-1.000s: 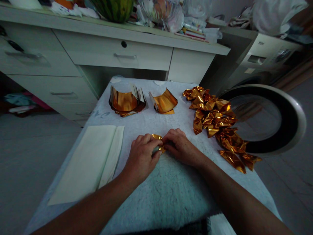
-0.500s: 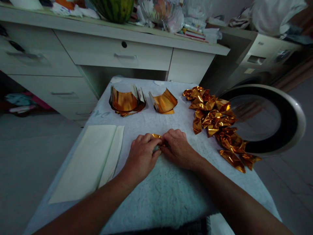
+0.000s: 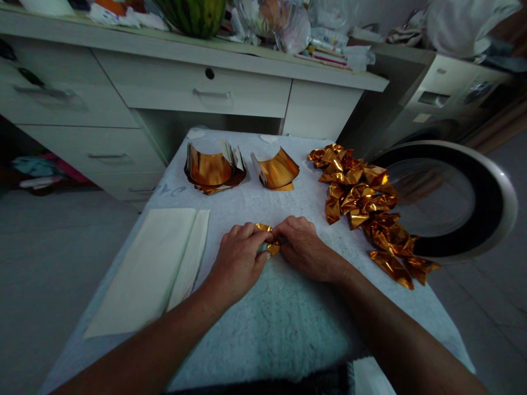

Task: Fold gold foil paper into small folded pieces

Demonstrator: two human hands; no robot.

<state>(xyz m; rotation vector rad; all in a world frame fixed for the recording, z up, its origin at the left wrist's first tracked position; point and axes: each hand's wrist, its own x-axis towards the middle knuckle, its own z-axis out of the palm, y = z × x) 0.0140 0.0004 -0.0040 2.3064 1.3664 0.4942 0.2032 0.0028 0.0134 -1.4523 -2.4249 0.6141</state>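
Observation:
Between my two hands is a small piece of shiny gold foil paper (image 3: 273, 249), mostly hidden by my fingers. My left hand (image 3: 241, 255) is closed on its left side, thumb and fingers pinching. From the right, my right hand (image 3: 302, 247) grips it with curled fingers. Beyond my hands lie a curved stack of gold foil sheets (image 3: 211, 169) and a smaller curved stack (image 3: 280, 170). A heap of crumpled, folded gold foil pieces (image 3: 366, 200) spreads along the right side.
A pale cloth (image 3: 255, 329) covers the table. Folded cream paper (image 3: 144, 269) lies at its left. A white cabinet (image 3: 173, 82) stands behind, bearing a watermelon (image 3: 191, 16). At right, the washing machine's round door (image 3: 492, 203) stands ajar close to the foil heap.
A bit more of the gold foil shows below my fingertips. Both hands stay in nearly the same place, with my right fingers shifted slightly.

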